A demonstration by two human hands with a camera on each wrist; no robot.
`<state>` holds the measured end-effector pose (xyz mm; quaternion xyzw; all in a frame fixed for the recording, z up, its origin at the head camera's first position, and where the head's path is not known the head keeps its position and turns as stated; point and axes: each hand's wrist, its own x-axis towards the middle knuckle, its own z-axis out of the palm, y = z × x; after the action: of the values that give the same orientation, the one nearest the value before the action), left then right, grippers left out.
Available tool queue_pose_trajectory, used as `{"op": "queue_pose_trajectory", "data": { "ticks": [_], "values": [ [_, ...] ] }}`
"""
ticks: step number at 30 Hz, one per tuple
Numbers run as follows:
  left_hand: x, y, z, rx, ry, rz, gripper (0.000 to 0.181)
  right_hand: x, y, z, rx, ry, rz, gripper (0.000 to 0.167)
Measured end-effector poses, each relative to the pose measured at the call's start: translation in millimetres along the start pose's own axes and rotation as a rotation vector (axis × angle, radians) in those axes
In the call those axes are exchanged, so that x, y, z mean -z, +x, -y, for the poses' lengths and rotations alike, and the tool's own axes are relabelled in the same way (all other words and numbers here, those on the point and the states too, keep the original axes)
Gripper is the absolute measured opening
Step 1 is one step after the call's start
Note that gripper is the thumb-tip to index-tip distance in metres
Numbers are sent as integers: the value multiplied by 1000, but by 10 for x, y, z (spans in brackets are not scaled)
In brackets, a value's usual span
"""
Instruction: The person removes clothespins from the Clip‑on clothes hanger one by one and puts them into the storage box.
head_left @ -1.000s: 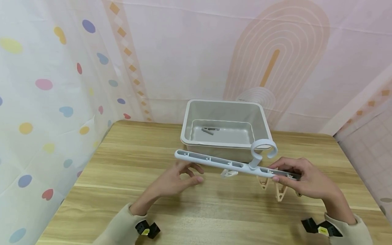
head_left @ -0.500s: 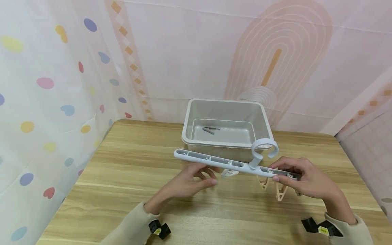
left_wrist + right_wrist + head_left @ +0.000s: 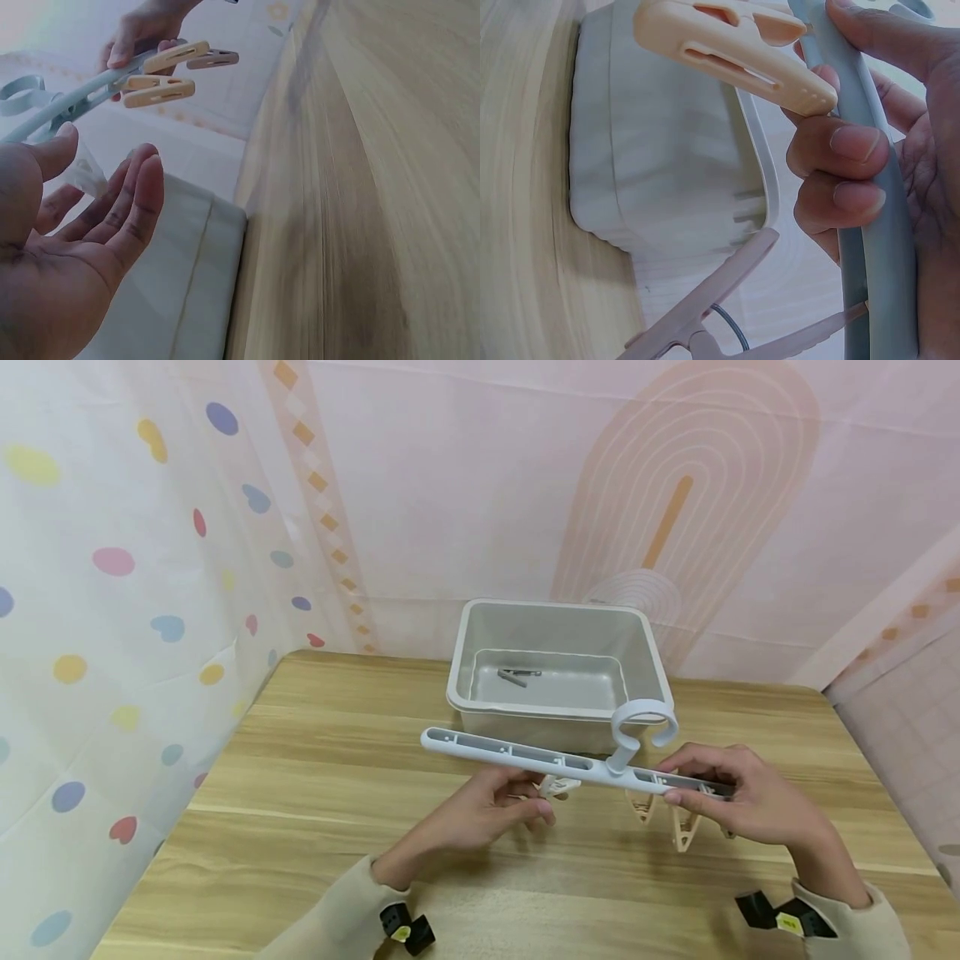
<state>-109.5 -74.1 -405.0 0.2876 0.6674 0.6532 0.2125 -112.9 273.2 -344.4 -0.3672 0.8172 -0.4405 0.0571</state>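
Note:
My right hand (image 3: 750, 797) grips the right end of a pale blue-grey hanger bar (image 3: 517, 754) with a round hook (image 3: 645, 710), held above the table and slanting. Beige clothespins (image 3: 684, 828) hang from its underside near that hand. A mauve clothespin (image 3: 705, 307) shows below the fingers in the right wrist view. Left of the hook hangs a white clothespin (image 3: 558, 786). My left hand (image 3: 491, 810) is at this white clothespin, its thumb and loosely bent fingers spread around it. In the left wrist view, the thumb and fingers stand apart; whether they touch the clothespin is unclear.
A grey plastic bin (image 3: 547, 710) stands behind the bar at the back of the wooden table (image 3: 315, 760). Inside it lies a dark grey clothespin (image 3: 517, 677). Patterned cloth (image 3: 450, 510) hangs along the table's back and left.
My left hand has moved right beneath the bar, up to the white clothespin. The bar has shifted slightly left, while my right hand keeps its grip.

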Motion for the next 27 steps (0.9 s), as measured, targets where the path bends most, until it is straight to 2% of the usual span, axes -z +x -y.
{"op": "queue_pose_trajectory", "data": {
  "ticks": [4,12,15,22,27],
  "values": [
    [-17,13,-20,-10,6,15,41,0,4,3,-4,11,1,37],
    [12,-12,-31,-45,119,-25,27,2,-2,-3,-3,-14,-5,37],
    [21,-24,-46,-34,147,-39,25,2,-14,-9,3,-21,-10,36],
    [62,-80,-128,-4,264,-114,23,5,-12,2,16,-40,-12,36],
    [103,-104,-168,-15,306,-158,23,8,-6,-1,25,-45,-10,37]
  ]
}}
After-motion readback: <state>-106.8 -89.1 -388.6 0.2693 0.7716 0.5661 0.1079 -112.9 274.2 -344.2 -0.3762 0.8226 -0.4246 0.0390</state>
